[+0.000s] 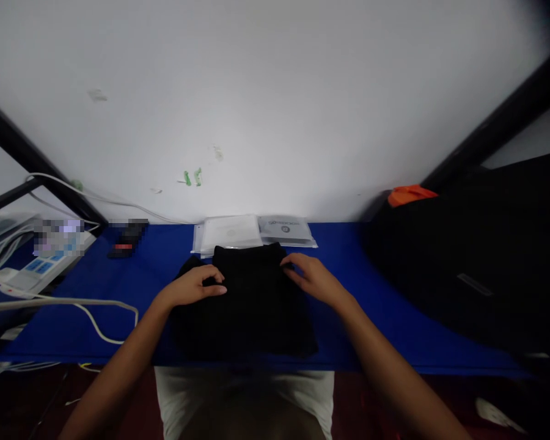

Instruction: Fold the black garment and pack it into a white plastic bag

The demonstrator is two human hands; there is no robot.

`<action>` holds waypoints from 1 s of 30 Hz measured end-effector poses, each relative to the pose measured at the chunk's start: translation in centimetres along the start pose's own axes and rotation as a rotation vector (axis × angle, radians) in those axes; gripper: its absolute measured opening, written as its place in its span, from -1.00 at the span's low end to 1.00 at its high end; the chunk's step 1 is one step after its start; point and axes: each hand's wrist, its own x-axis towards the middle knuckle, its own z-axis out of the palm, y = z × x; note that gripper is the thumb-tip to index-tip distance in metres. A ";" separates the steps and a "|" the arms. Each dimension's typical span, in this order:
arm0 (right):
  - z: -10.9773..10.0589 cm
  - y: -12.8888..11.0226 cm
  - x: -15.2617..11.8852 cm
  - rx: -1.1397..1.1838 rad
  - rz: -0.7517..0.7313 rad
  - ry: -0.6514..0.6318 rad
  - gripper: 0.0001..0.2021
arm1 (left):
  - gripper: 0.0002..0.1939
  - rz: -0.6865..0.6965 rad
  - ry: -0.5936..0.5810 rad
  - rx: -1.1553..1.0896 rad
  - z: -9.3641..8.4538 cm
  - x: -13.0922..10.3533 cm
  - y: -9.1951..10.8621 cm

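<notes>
A folded black garment (252, 305) lies on the blue table in front of me; its exact kind cannot be made out in the dark fabric. My left hand (195, 286) rests on its left side, thumb and fingers apart, with fabric beneath them. At the upper right edge, my right hand (312, 278) has its thumb and fingertips close together on the cloth. Just behind the garment lie a white item in a clear plastic bag (231, 232) and a grey printed zip bag (286, 231), both flat.
The blue tabletop (343, 318) meets a white wall (275, 122). To the left are a power strip (41, 263), white cables (96, 302) and a dark object with a red mark (127, 239). A large black bag-like thing (462, 263) with an orange piece (411, 194) fills the right.
</notes>
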 end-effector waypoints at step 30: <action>-0.4 -4.7 -3.2 -0.008 -0.033 -0.300 -0.92 | -0.84 -0.044 0.070 0.208 -0.4 -5.3 4.3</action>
